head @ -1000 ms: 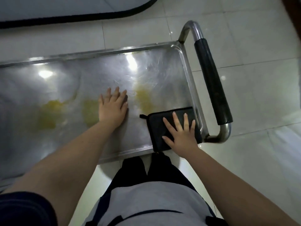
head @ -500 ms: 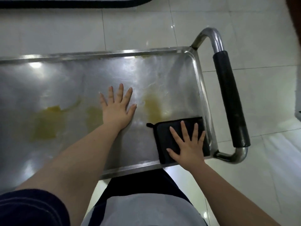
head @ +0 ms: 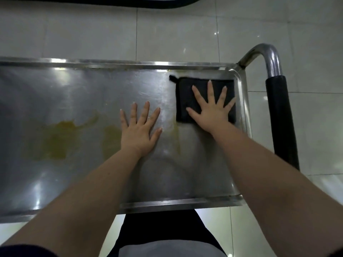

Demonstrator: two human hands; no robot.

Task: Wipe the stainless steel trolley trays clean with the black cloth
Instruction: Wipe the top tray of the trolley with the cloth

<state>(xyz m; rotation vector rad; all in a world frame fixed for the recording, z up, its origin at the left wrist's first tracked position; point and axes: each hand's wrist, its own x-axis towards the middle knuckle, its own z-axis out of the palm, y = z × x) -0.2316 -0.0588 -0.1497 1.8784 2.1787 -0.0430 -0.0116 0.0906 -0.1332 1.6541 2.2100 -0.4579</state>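
Observation:
The stainless steel trolley tray [head: 92,182] spreads across the view below me. A folded black cloth [head: 185,93] lies in its far right corner, and my right hand [head: 211,112] presses flat on it with fingers spread. My left hand [head: 139,128] rests flat on the bare steel at the tray's middle, fingers straight. Yellowish smears [head: 57,138] stain the tray to the left of that hand, and a thin yellow streak [head: 176,134] runs just below the cloth.
The trolley's push handle with its black grip [head: 280,117] stands along the tray's right end. White floor tiles [head: 167,34] surround the trolley, and a dark-edged mat [head: 130,2] lies at the top. My legs stand against the near rim.
My right hand has pushed the cloth from the near right corner up to the far right corner. My left hand stayed flat near the middle. The large yellow smear beside the cloth's path has thinned.

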